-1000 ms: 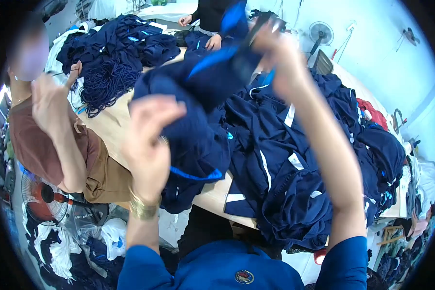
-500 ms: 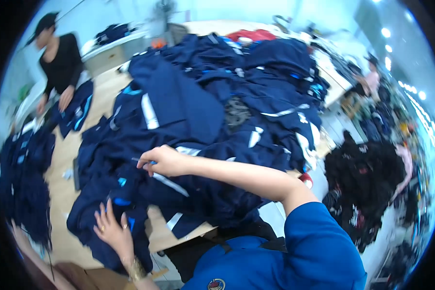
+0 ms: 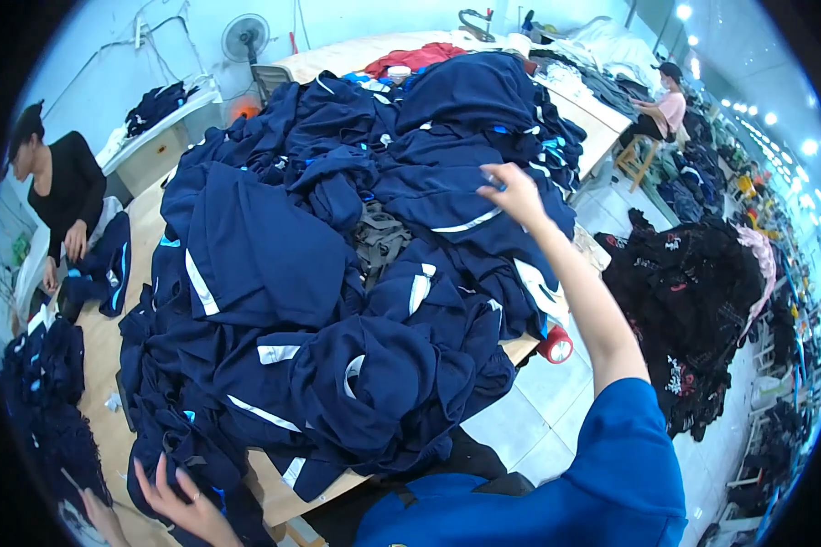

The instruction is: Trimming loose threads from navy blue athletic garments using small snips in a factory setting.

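My right hand (image 3: pixel 517 196) is raised over the far right part of a large heap of navy garments (image 3: pixel 274 246) with white stripes. Its fingers are curled round a small greyish thing, too small to name. At the near left, my left hand (image 3: pixel 184 500) has its fingers spread, holding nothing, above a dark navy garment (image 3: pixel 187 447) at the table edge. A bundled navy garment (image 3: pixel 374 383) with a white-edged opening lies on the heap's near side.
A wooden table (image 3: pixel 105 365) bears the heap. Another person's hand (image 3: pixel 102 518) shows at lower left near stacked navy garments (image 3: pixel 50 401). A person in black (image 3: pixel 68 191) handles navy cloth at far left. A black garment pile (image 3: pixel 680 319) and a red round object (image 3: pixel 555 345) are right.
My right hand has moved from the near middle of the heap to its far right. The left hand has come slightly lower in view. A bundled garment now lies on the near side.
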A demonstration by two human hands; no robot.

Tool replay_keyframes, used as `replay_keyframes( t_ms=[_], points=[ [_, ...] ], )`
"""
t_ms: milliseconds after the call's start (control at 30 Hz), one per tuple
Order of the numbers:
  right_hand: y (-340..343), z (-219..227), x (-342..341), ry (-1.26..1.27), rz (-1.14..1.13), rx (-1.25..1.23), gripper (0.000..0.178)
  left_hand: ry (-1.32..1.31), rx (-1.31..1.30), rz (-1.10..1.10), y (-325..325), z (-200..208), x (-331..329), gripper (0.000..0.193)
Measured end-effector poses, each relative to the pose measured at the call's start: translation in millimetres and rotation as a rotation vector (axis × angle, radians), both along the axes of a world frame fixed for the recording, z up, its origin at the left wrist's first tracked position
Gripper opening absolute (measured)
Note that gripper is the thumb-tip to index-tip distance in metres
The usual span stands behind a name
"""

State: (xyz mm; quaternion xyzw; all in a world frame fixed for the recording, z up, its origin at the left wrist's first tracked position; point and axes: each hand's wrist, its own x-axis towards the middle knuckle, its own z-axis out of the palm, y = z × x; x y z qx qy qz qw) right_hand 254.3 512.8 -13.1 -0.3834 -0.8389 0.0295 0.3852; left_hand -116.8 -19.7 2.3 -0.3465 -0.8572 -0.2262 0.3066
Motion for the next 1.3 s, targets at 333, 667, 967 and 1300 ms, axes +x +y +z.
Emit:
replay_keyframes(
  t_ms=[333, 667, 967, 1300],
  points=[
    [26, 81, -30, 0.351, -0.003, 0.022, 0.010, -0.309, 0.103, -0.473, 120, 33, 70, 0.021],
    [67, 261, 57, 0.767, 0.305, -0.064, 0.017, -0.610, 0.091, -0.952, 179, 50, 101, 0.028],
    [-73, 344, -29, 0.894, 0.506, -0.124, 0.015, -0.813, 0.222, -1.208, 302, 14, 169, 0.094],
    [-19, 414, 39, 0.865, 0.531, 0.037, 0.024, -1.790, 0.365, -1.312, 300, 46, 105, 0.023]
  ],
)
